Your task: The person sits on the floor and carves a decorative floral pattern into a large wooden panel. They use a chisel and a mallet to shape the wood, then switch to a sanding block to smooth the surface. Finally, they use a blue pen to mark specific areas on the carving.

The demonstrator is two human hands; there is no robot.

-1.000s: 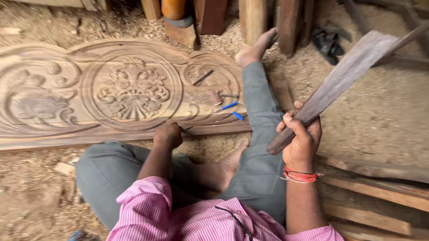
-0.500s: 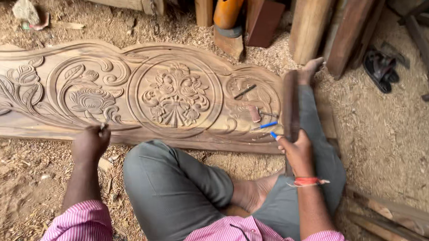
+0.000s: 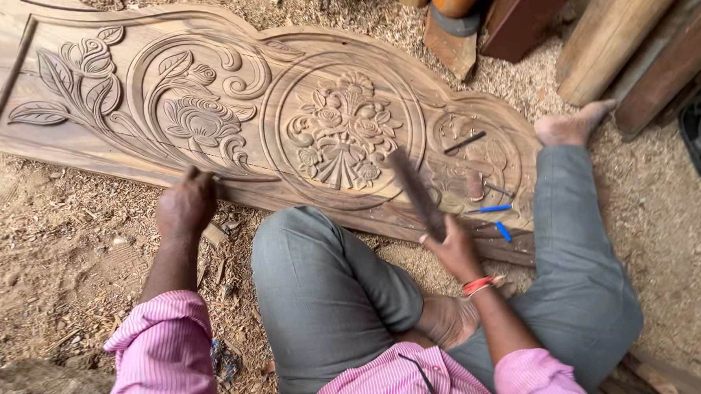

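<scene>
The right hand (image 3: 453, 248) grips a wooden mallet (image 3: 416, 192) raised over the carved wooden panel (image 3: 339, 126), and the left hand (image 3: 185, 206) is closed around a thin chisel (image 3: 247, 179) at the panel's near edge. A crooked hit could make the chisel slip and scratch the flowers or hurt the fingers. The panel lies on the ground among sawdust (image 3: 53, 249), with small tools (image 3: 489, 209) on it and wooden posts (image 3: 619, 35) behind.

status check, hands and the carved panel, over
Left hand gripping a chisel on the carved panel lower edge. Right hand holds a wooden mallet raised. Loose tools lie on the panel's right end.

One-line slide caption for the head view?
Left hand sets a chisel on the carved panel; right hand holds a wooden mallet.
</scene>
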